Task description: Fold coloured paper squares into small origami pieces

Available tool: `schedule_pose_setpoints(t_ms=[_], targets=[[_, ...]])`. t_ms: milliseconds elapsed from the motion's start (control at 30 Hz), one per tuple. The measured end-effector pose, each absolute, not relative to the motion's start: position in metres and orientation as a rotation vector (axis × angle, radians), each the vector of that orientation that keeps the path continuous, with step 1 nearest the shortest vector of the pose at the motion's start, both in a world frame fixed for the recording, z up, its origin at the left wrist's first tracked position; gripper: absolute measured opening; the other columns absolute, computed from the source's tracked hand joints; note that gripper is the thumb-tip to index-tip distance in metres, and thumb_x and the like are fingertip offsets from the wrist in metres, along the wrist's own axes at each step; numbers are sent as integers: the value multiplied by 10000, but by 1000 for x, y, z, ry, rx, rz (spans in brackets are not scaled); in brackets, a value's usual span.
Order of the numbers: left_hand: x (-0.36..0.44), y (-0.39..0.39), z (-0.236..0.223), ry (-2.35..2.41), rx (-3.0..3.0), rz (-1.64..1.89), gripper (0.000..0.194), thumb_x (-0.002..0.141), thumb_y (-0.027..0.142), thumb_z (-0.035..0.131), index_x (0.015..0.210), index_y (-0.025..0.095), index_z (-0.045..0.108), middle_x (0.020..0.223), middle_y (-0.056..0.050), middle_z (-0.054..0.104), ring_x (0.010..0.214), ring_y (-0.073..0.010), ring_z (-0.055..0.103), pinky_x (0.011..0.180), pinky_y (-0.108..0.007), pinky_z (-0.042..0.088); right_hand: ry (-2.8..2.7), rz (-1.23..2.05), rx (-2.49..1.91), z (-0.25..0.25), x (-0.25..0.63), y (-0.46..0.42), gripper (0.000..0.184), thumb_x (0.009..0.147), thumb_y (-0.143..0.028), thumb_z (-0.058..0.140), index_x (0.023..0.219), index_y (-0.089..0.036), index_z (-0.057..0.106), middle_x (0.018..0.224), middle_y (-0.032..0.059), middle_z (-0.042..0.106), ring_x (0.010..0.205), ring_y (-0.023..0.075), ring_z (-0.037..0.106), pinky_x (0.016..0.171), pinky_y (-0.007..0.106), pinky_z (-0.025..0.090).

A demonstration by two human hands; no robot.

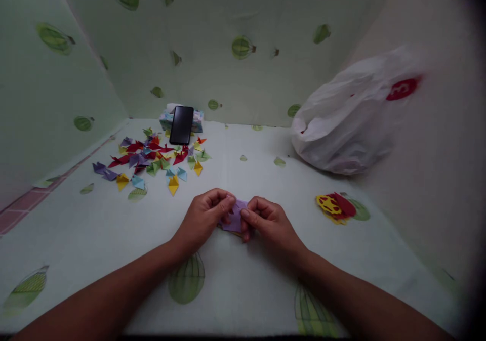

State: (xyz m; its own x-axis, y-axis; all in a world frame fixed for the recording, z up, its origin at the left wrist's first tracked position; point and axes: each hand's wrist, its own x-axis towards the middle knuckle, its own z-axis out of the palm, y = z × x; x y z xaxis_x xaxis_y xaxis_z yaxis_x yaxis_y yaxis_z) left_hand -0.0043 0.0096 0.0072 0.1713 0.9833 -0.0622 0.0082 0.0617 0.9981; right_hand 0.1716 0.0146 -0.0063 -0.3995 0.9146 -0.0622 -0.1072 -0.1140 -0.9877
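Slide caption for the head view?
Left hand and right hand hold purple paper; folded paper pieces, phone and white plastic bag lie beyond.

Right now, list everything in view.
Paper: one, purple, front centre.
Partly hidden piece: one, yellowish, under paper.
Folded pieces: many, multicoloured, back left.
Phone: one, black, back left.
Tissue box: one, bluish, behind phone.
Plastic bag: one, white, back right.
Cutouts: count unclear, red and yellow, right.
Table surface: one, pale, balloon-printed, beneath.
Walls: three, pale, back, left and right.
Tiled strip: one, pink, left edge.
Left hand: one, bare, holding paper.
Right hand: one, bare, holding paper.
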Motion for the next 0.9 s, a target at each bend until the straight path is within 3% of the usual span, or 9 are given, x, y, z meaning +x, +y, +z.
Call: schedule_pose_setpoints(t_ms=[100, 267, 433, 600, 900], targets=[[-4, 9, 7, 1091, 1198, 1018, 209, 808, 346, 691, 756, 152, 631, 585, 30, 572, 565, -109, 511, 576, -234, 401, -1415, 1605, -960, -6, 172, 14, 312, 835, -399, 700, 688, -184, 529, 580, -34, 632, 482, 95, 592, 512, 229, 465], [-3, 8, 9, 1130, 1275, 1061, 319, 879, 384, 601, 661, 152, 594, 573, 18, 571, 577, -111, 517, 602, -245, 413, -1451, 1612, -934, -4, 173, 13, 319, 837, -421, 694, 689, -183, 540, 603, -27, 636, 484, 99, 601, 515, 236, 478], [-4, 10, 5, 1062, 1194, 1017, 222, 857, 363, 650, 797, 150, 634, 631, 22, 593, 605, -111, 519, 620, -244, 414, -1414, 1570, -952, -5, 173, 14, 338, 832, -440, 701, 688, -181, 540, 595, -21, 637, 494, 103, 598, 521, 236, 476], [-5, 11, 0, 1005, 1142, 1026, 240, 868, 364, 637, 763, 150, 607, 624, 26, 565, 592, -106, 487, 622, -247, 389, -1374, 1611, -885, -8, 173, 14, 350, 910, -482, 594, 736, -179, 565, 650, -14, 640, 529, 104, 599, 556, 243, 489], [-5, 12, -1, 950, 1161, 964, 221, 891, 354, 615, 790, 157, 608, 610, 38, 547, 592, -98, 487, 623, -232, 391, -1305, 1751, -772, -10, 174, 16, 257, 886, -414, 655, 808, -177, 595, 746, 8, 683, 565, 100, 609, 587, 237, 474]])
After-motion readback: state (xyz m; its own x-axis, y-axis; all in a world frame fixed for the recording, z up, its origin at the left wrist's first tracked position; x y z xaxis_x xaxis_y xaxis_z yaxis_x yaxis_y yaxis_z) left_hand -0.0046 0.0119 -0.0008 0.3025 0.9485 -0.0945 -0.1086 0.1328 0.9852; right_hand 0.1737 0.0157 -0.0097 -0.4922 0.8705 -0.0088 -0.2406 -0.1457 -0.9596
